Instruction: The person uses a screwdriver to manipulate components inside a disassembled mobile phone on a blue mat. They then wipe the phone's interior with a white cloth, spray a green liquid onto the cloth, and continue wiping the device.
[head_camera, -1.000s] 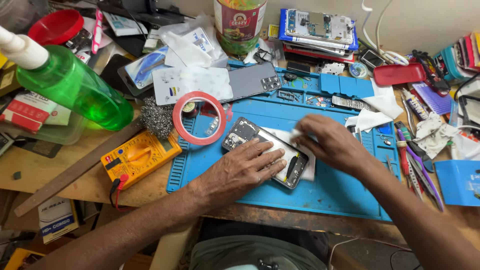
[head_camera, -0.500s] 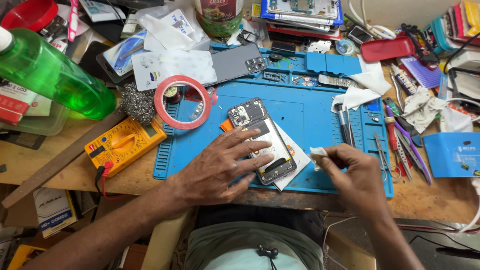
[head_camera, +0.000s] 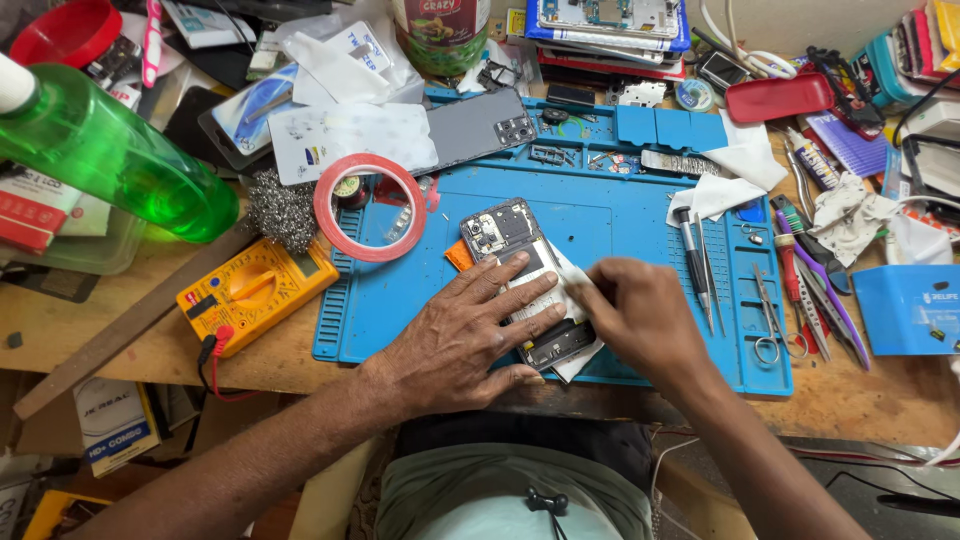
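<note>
Cluttered wooden tabletop (head_camera: 90, 330) carries a blue work mat (head_camera: 610, 225), and on that mat, near its front edge, lies an opened phone (head_camera: 510, 250) with its back off and its inner parts showing, set at a slant on a white sheet (head_camera: 572, 275). Of the two hands, the left hand (head_camera: 460, 335) lies flat on the phone's lower half with fingers spread, pressing it down rather than gripping it. The right hand (head_camera: 640, 315) sits just right of the phone, its fingers curled in and pinched toward the phone's edge — whether they hold something small I cannot tell. Right of the phone on the mat lie a screwdriver (head_camera: 690, 255) and tweezers (head_camera: 708, 275), with small scissors (head_camera: 768, 315) farther right. Left of the phone, a red tape ring (head_camera: 330, 225) overlaps the mat's left edge; beyond it sit a yellow multimeter (head_camera: 255, 290) and a wad of steel wool (head_camera: 280, 208). Farther left still lies a green plastic bottle (head_camera: 110, 160) on its side. Behind the phone, at the mat's far edge, rests a grey phone back cover (head_camera: 478, 128) — and a white cloth (head_camera: 735, 180) lies to the right of that.
</note>
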